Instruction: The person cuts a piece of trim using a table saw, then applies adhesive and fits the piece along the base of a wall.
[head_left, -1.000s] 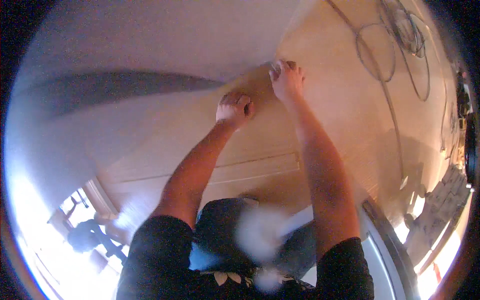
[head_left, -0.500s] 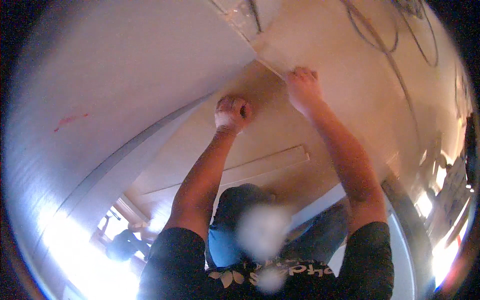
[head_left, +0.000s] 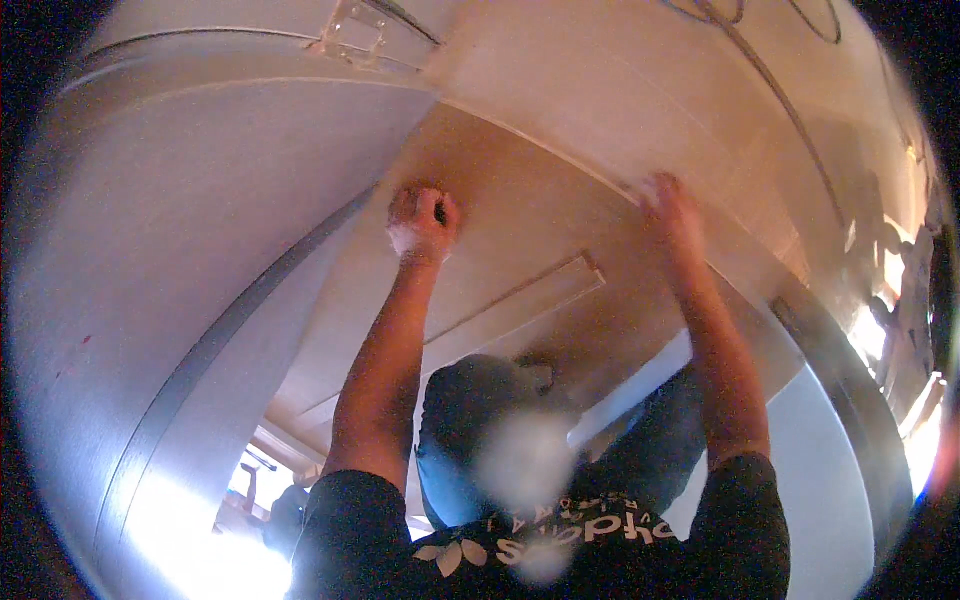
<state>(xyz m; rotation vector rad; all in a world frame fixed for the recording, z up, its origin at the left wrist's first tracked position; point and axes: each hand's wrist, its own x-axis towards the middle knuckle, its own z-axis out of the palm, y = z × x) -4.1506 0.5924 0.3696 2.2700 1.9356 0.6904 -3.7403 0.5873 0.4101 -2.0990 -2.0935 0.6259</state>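
My left hand is closed in a fist above a flat brown surface. A dark spot shows at its curled fingers, but I cannot make out what they hold, if anything. My right hand is at the long thin edge where the brown surface meets a pale tan panel. Its fingers are smeared by motion and point toward that edge; whether they grip it is unclear.
A large grey panel rises on the left, with a dark curved band. A long flat strip lies on the brown surface before my knees. Cables run over the tan panel at the upper right. Bright light glares at the lower left.
My right hand has moved right and slightly nearer along the edge. The left fist sits a little farther left in the picture. The whole view has shifted, showing more of the far left corner.
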